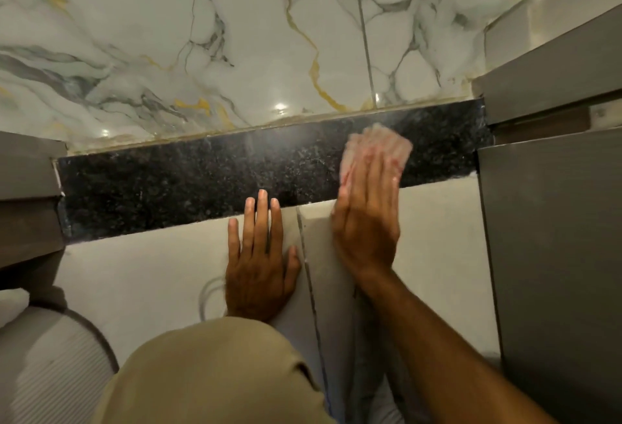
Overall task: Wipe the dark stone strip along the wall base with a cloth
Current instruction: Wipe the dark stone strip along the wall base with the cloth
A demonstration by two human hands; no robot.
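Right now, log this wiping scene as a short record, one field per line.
surface being wiped: dark stone strip along the base of the marbled wall
tool: pale pink cloth, blurred
right hand: laid flat on the cloth, pressing it to the right part of the strip
left hand: flat on the light floor tile, fingertips reaching the strip's near edge
flanks: grey panel at the right end, grey ledge at the left end
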